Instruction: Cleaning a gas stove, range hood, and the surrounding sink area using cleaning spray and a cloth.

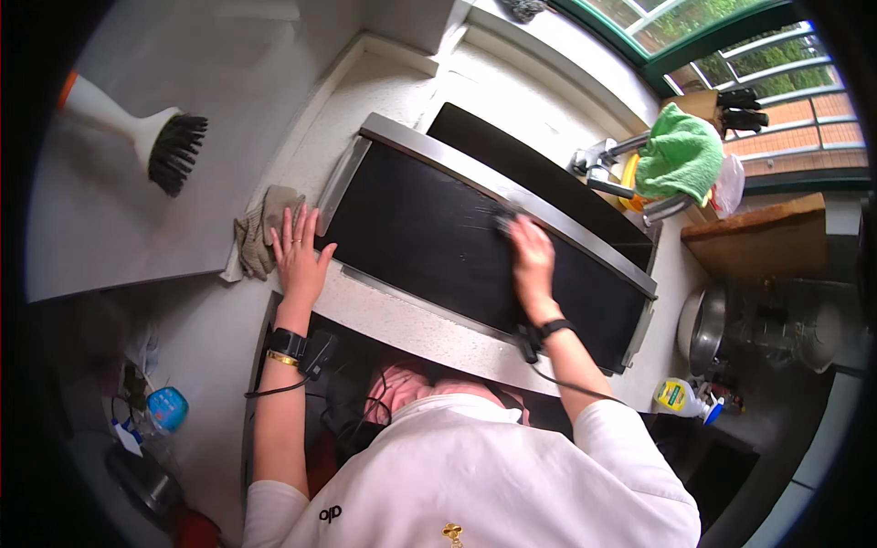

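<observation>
A black flat panel with a metal frame (438, 253) lies slantwise across the pale speckled countertop (411, 318). My right hand (533, 257) presses a small dark scouring pad (505, 222) onto the panel near its far metal rail; the pad is blurred and mostly covered by the fingers. Light scratch-like marks or wet streaks show on the black surface left of the pad. My left hand (300, 264) rests palm down with fingers spread at the panel's left end. Its fingertips lie by a crumpled grey-brown cloth or knit glove (257, 240).
A black-bristled brush (175, 151) appears large at left before a grey surface. At right are a faucet (603, 171), a green cloth (682, 154), a knife block (692, 109), a wooden board (754, 236), a metal bowl (702, 329) and a spray bottle (678, 397). Cables trail from both wrists.
</observation>
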Tool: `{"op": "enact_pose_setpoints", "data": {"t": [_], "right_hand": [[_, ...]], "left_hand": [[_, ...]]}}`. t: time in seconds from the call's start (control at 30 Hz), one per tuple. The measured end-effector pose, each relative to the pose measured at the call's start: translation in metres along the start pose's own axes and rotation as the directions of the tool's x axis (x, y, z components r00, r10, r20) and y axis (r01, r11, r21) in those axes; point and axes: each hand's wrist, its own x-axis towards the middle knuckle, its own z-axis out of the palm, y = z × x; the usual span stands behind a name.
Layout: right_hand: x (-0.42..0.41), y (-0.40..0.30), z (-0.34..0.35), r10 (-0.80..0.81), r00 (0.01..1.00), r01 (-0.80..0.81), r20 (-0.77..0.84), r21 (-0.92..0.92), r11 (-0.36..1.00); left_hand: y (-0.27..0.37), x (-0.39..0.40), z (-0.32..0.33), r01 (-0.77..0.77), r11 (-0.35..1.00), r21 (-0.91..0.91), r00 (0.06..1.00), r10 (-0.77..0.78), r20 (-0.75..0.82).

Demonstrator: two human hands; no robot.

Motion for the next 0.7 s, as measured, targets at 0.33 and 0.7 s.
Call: {"op": "enact_pose_setpoints", "data": {"t": [0.33,0.7], "right_hand": [[-0.041,-0.012,-0.013,0.240,0.965,-0.258,-0.105,-0.217,0.942],[-0.119,0.049,-0.061,0.358,0.925,-0.368,-0.128,-0.055,0.928]], "left_hand": [[-0.006,0.003,0.021,-0.052,0.998,0.037,0.997,0.054,-0.057],[-0.007,0.003,0.015,-0.059,0.990,0.127,0.998,0.062,-0.015]]}}
